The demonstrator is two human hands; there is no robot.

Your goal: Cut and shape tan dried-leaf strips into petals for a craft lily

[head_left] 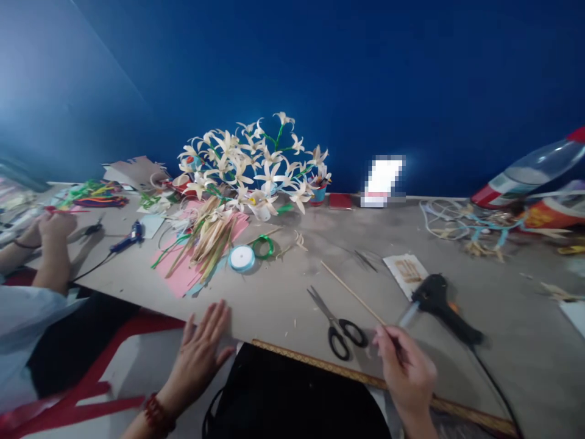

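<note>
The right hand [404,360] is closing thumb and fingers around the near end of a thin, pale wooden stick [351,292], which is slanting away to the upper left over the grey tabletop [278,299]. The left hand [203,341] is lying open, palm down, fingers slightly spread, at the table's front edge, holding nothing; whether it is pressing on the surface cannot be told.

Handling judgement: a light pinch near the end should be serving, with the free length kept straight and the left hand available to steady it.

Edges: black-handled metal scissors [335,322] are lying just left of the right hand, blades partly parted and pointing away; fingers should be avoiding them. A black glue gun [434,299] is sitting beyond that hand, its cord trailing to the front edge.

Room: the widest gap is running between the scissors and a pale-blue ribbon spool [241,258].
</note>
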